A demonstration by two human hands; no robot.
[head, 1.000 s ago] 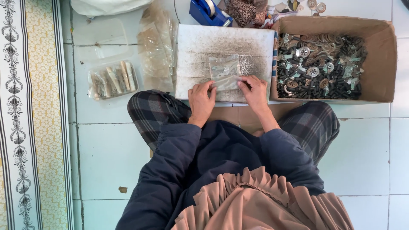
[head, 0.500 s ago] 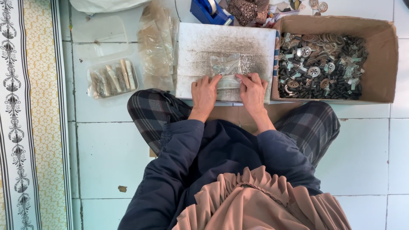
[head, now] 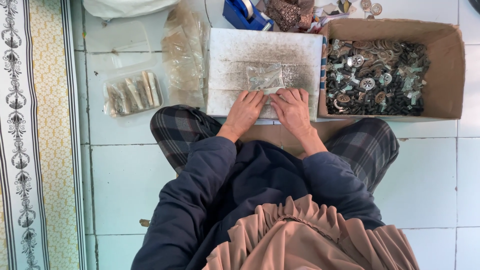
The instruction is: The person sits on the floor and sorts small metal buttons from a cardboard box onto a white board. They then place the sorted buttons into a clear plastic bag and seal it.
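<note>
A small clear plastic bag (head: pixel 265 77) with metal parts inside lies on a dirty white board (head: pixel 235 55) across my lap. My left hand (head: pixel 246 111) and my right hand (head: pixel 291 110) rest side by side on the board, fingertips pressing on the near edge of the bag. Both hands lie flat, palms down, thumbs close together.
A cardboard box (head: pixel 450 60) of small metal and dark parts stands at the right. A stack of empty clear bags (head: pixel 186 55) and a packet of rolled pieces (head: pixel 132 92) lie on the white tiles at the left. A blue tape dispenser (head: pixel 246 14) sits behind the board. A patterned rug (head: pixel 35 135) borders the left.
My hands have drawn closer together at the bag's near edge. The bag now looks narrower and bunched between them.
</note>
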